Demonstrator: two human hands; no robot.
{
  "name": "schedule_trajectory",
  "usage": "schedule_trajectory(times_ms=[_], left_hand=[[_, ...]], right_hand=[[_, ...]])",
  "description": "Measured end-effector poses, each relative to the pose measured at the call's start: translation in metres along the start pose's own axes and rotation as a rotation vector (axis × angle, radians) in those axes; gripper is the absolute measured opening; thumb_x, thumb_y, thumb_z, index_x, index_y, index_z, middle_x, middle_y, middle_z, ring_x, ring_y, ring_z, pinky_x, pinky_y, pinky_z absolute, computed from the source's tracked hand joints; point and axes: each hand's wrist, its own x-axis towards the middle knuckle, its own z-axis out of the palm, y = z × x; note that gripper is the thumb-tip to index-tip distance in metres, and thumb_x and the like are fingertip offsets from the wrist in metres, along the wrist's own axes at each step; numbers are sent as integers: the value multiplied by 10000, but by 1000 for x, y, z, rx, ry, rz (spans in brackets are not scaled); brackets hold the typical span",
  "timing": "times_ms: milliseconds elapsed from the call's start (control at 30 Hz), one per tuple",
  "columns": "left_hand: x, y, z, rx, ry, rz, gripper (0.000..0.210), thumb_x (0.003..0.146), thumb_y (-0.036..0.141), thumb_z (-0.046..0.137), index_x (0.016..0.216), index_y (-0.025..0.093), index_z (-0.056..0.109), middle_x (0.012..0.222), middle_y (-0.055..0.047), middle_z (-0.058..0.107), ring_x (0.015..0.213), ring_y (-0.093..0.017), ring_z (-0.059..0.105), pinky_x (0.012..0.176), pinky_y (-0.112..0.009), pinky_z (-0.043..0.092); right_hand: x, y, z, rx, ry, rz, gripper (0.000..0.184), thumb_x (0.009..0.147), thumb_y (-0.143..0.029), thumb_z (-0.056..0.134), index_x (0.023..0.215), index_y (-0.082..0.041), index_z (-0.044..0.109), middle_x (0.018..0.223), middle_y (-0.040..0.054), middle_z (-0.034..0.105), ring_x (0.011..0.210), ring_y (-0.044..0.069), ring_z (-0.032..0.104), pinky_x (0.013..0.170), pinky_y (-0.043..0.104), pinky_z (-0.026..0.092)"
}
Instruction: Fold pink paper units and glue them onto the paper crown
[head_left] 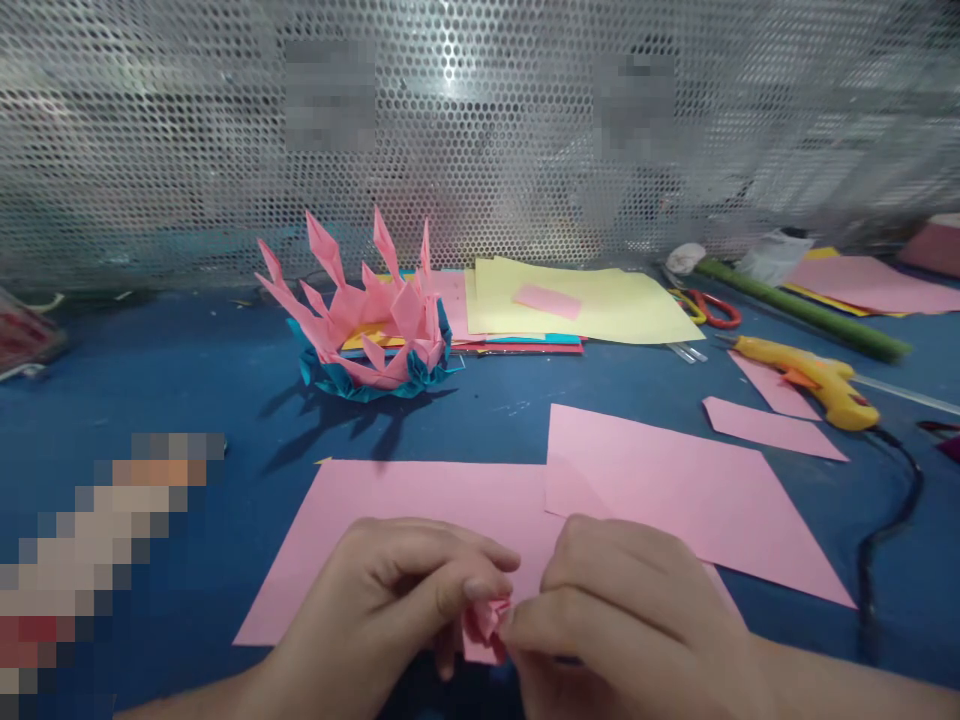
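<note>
A small folded piece of pink paper (486, 640) is pinched between my hands at the lower middle. My left hand (390, 590) holds its upper left side, thumb and fingers closed on it. From the right, my right hand (630, 600) grips its edge with thumb and forefinger. Behind my hands lie a large pink sheet (420, 500) and a second pink sheet (660, 480) overlapping it. Farther back stands a folded paper crown (367, 350), with pink points and a blue base. My fingers hide part of the small piece.
A yellow glue gun (817, 375) with a black cord lies at right, near pink strips (772, 425). Behind are red-handled scissors (716, 310), a green stick (802, 305) and stacked yellow sheets (600, 300). A perforated metal panel (480, 130) closes the table's back.
</note>
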Motion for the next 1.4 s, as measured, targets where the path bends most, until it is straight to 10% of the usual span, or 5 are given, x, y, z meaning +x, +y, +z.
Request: schedule_trajectory(times_ms=[533, 833, 1400], left_hand=[[-18, 3, 0, 381, -94, 287, 513, 931, 169, 538, 1378, 422, 542, 1254, 61, 717, 1171, -189, 649, 960, -202, 511], [-14, 2, 3, 273, 7, 150, 431, 852, 171, 611, 1217, 382, 700, 1256, 60, 716, 1167, -273, 654, 948, -308, 558], [-4, 28, 13, 293, -287, 53, 308, 866, 174, 597, 1130, 288, 709, 1011, -7, 762, 905, -217, 689, 859, -245, 522]], right_hand=[[-1, -5, 5, -38, 113, 102, 181, 745, -25, 591, 702, -200, 613, 560, -50, 591, 500, 89, 490, 482, 210, 398], [-1, 1, 1, -71, -49, -40, 179, 815, -66, 575, 724, -157, 699, 609, -6, 664, 560, 125, 580, 566, 259, 497], [1, 6, -8, -64, -60, -38, 135, 876, -110, 599, 764, -164, 650, 606, -16, 623, 520, 100, 474, 473, 223, 391]])
